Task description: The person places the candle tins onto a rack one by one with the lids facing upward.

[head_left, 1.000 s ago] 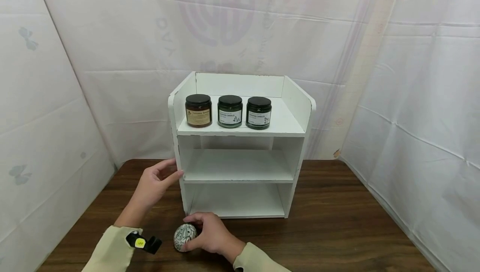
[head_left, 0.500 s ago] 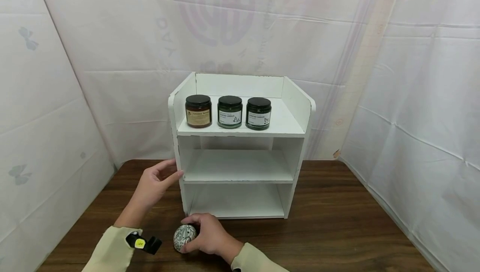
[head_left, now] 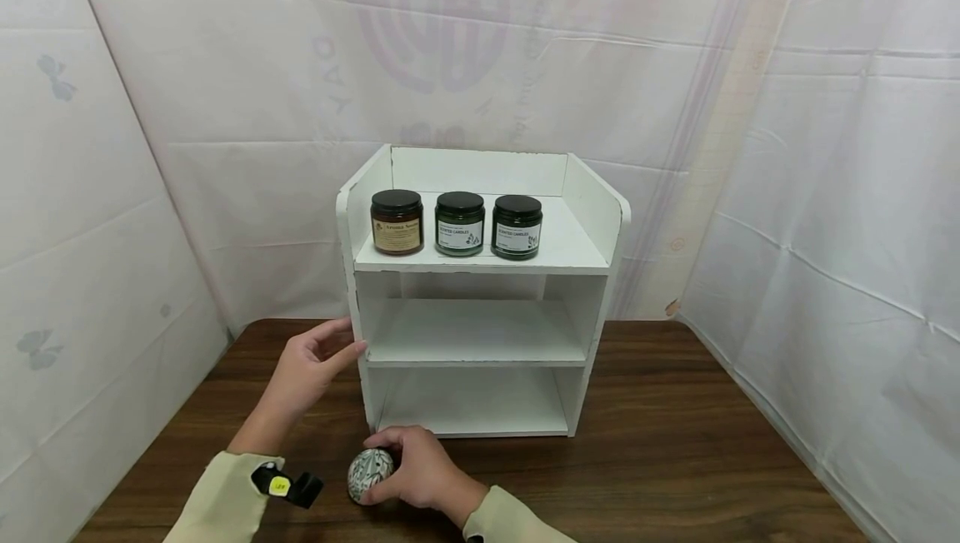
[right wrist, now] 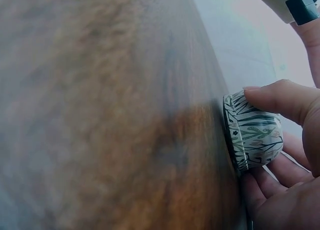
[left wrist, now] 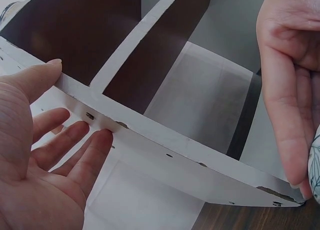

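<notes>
My right hand [head_left: 427, 468] holds a small round tin [head_left: 370, 475] with a leafy black, green and white pattern, thumb and fingers on either side of it. In the right wrist view the tin [right wrist: 255, 132] has its rimmed end against the wood table and its rounded end up. My left hand [head_left: 303, 368] is at the left side panel of a white shelf unit [head_left: 480, 268]. In the left wrist view its thumb lies across the panel's front edge, and its loosely bent fingers touch the outer face. The tin is partly visible at that view's right edge.
Three lidded candle jars stand in a row on the unit's top shelf: an amber jar [head_left: 397, 235] and two green ones, the middle jar [head_left: 460, 231] and the right jar [head_left: 517, 235]. White cloth [head_left: 825, 193] hangs around the dark wooden table [head_left: 675, 443].
The right hand and the tin have barely shifted. My left hand and the shelf unit look the same.
</notes>
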`<state>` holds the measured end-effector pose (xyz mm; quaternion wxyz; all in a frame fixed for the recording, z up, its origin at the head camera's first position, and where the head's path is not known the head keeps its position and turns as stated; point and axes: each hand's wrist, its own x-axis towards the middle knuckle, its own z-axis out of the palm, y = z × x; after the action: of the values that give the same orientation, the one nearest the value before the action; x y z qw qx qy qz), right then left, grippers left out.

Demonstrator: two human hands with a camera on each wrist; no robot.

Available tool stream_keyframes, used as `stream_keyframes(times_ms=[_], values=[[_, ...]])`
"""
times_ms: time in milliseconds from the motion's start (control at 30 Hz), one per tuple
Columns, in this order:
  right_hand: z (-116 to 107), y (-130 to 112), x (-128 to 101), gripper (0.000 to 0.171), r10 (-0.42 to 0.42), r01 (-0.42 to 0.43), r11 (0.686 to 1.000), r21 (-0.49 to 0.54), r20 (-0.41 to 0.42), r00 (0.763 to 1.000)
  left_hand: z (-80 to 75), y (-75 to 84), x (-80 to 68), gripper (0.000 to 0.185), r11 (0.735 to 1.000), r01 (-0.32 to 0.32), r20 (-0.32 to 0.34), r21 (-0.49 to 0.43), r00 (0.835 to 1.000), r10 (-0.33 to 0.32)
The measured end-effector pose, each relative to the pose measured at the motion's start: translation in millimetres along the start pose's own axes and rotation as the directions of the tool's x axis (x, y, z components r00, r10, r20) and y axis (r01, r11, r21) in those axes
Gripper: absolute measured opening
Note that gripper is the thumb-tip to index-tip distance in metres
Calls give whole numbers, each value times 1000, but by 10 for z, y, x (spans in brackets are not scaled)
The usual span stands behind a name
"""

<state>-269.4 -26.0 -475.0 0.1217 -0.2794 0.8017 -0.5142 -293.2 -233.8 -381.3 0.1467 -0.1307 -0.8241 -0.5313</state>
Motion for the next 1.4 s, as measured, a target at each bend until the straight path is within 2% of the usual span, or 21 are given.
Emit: stream_keyframes(times_ms=[333, 533, 800, 1167, 1400], values=[[-16, 50, -32, 52, -8, 9, 998, 55, -20, 1000, -8, -26, 25, 54, 1000, 24, 13, 15, 1000, -24], [-53, 57, -54, 51, -50, 55, 987, 152, -35, 998, -6, -22, 22, 54, 999, 25, 8, 22, 1000, -25], [-104, 24, -126, 49, -40, 58, 964, 260, -77, 996, -8, -25, 23, 53, 1000, 12, 9, 15, 1000, -12], [-178, 46, -181, 51, -5, 59, 905, 422, -128, 992, -2, -17, 16, 54, 1000, 17, 8, 20, 1000, -17], [-237, 45, -204, 51, 14, 43, 872, 488, -112, 994, -1, -13, 15, 53, 1000, 18, 8, 10, 1000, -18]])
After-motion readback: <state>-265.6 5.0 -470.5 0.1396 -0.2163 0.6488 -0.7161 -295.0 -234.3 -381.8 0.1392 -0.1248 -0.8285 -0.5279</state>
